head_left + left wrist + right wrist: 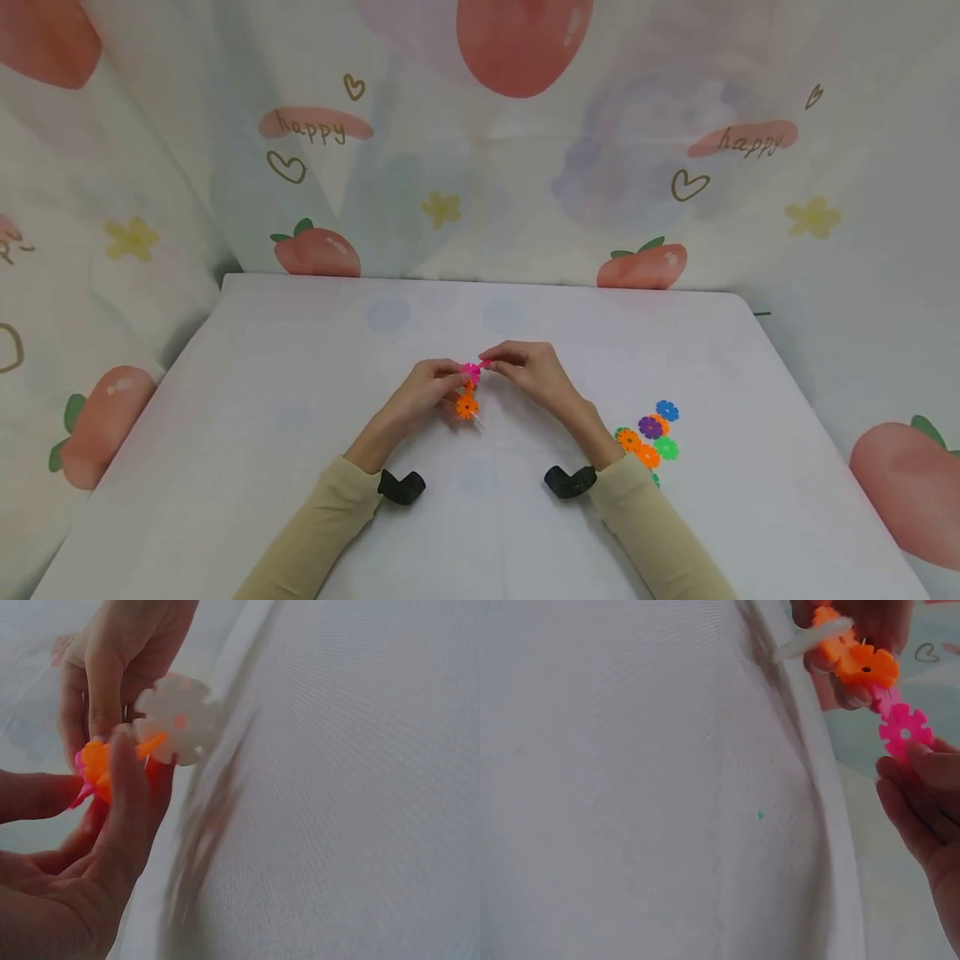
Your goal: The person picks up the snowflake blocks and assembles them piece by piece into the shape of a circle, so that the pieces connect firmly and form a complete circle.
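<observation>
Pinching linked discs (pixel 883 669), both hands (pixel 427 388) (pixel 532 367)

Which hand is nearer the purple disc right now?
Right. The right hand is beyond the purple disc and to its left, pinching a pink disc; the left hand is farther left, holding linked discs.

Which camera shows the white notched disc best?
The left wrist view: the white notched disc faces it broadly, notches visible. The right wrist view shows it nearly edge-on; in the head view it's only a faint pale shape.
</observation>
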`<state>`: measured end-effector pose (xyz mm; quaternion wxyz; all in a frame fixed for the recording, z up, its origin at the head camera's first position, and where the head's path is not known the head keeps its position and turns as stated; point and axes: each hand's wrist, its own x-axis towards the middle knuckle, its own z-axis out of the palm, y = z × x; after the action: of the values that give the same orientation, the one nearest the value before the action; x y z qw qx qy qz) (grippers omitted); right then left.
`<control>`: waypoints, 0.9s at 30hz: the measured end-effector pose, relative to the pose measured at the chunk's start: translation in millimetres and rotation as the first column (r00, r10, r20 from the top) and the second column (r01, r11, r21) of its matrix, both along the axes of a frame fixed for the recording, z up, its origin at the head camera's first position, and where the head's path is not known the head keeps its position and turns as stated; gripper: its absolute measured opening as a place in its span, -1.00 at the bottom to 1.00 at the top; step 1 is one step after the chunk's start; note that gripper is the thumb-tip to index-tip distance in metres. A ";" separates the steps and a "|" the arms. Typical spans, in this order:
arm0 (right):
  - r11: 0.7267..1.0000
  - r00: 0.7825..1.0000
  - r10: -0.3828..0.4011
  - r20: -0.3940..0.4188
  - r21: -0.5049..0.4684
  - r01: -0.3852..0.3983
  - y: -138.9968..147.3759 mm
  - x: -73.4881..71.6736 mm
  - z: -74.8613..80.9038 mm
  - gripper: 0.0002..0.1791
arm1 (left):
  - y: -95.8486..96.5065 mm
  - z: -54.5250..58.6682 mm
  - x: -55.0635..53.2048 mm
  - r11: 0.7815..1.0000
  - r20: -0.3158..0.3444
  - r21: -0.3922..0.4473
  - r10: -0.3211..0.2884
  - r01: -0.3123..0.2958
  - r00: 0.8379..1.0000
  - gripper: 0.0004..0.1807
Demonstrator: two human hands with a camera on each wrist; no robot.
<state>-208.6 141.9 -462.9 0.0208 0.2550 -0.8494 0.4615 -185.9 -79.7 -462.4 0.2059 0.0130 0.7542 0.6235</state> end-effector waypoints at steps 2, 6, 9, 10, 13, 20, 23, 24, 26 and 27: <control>0.999 1.000 -0.004 0.007 0.036 0.004 3.7 1.6 2.2 -0.72 | 0.7 -0.8 0.2 0.999 0.025 0.009 -0.033 0.032 0.999 -0.67; 0.996 0.999 -0.006 0.032 0.089 0.003 17.5 6.8 6.4 -0.64 | 0.0 -2.9 -0.1 0.999 0.044 -0.017 -0.030 0.030 0.999 -0.61; 0.991 0.999 -0.015 0.041 0.132 0.009 31.8 12.7 9.2 -0.64 | -1.7 -4.0 -0.6 0.999 0.049 -0.030 -0.024 0.026 0.999 -0.56; 0.989 0.999 -0.023 0.045 0.150 0.016 37.1 15.0 10.0 -0.65 | -2.4 -4.5 -0.7 0.999 0.047 -0.027 -0.029 0.031 0.998 -0.54; 0.981 0.998 -0.045 0.053 0.192 0.034 54.5 23.4 11.8 -0.68 | -3.6 -4.5 -0.1 0.999 0.046 0.003 -0.046 0.046 0.998 -0.52; 0.959 0.992 -0.059 0.110 0.281 0.026 95.2 47.9 12.8 -0.77 | -5.4 -5.3 1.5 0.998 0.021 0.010 -0.067 0.067 0.998 -0.57; 0.949 0.990 -0.057 0.132 0.314 0.012 111.1 58.5 13.1 -0.80 | -5.7 -5.9 0.7 0.998 0.014 -0.010 -0.066 0.066 0.998 -0.60; 0.947 0.989 -0.056 0.140 0.321 0.008 116.0 61.8 13.5 -0.81 | -5.8 -6.4 0.3 0.998 0.007 -0.022 -0.064 0.064 0.998 -0.61; 0.942 0.985 -0.057 0.160 0.334 0.000 125.5 68.3 14.9 -0.82 | -5.8 -6.5 -0.9 0.997 -0.004 -0.044 -0.058 0.057 0.998 -0.62; 0.939 0.984 -0.059 0.170 0.343 -0.003 130.0 71.1 15.5 -0.82 | -5.6 -6.4 -1.8 0.997 -0.004 -0.054 -0.052 0.052 0.999 -0.63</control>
<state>-137.5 271.8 -447.4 -0.0930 0.2006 -0.9187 0.3274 -187.7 -85.3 -468.7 0.2202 0.0290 0.7706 0.5974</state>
